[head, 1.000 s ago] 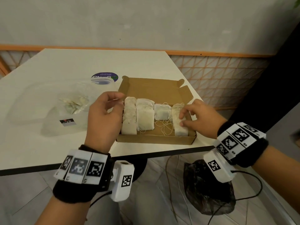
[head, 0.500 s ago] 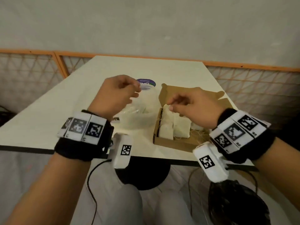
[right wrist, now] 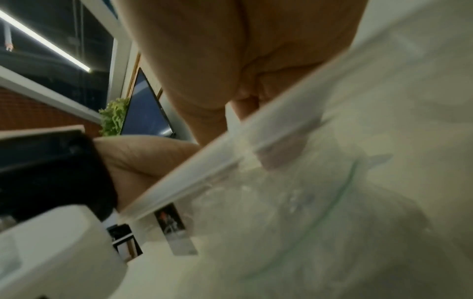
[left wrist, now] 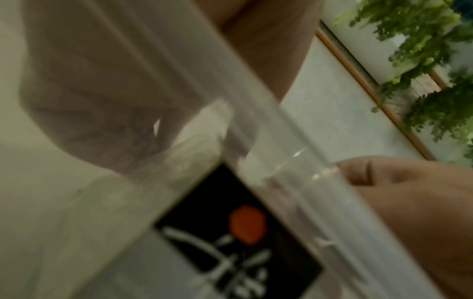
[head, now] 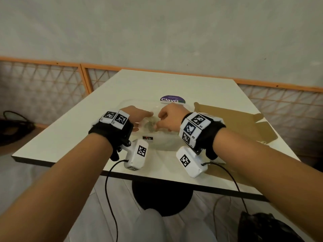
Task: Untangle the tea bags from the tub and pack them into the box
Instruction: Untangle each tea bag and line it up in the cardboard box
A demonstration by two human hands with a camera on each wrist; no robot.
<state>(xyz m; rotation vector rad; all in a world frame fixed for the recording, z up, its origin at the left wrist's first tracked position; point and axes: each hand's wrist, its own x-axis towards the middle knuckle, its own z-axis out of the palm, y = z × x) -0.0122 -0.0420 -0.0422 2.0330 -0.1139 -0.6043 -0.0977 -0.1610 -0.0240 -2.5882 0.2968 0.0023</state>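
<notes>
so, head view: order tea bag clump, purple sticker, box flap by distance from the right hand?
1. Tea bag clump: in the clear tub, at the right hand fingertips.
2. Purple sticker: on the table just beyond the hand.
3. Box flap: off to the right, farthest.

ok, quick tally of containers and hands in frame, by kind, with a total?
Clear plastic tub: 1
Cardboard box: 1
Hands: 2, left hand and right hand, both at the tub
Total: 4
Tea bags in the tub are too blurred to count.
</notes>
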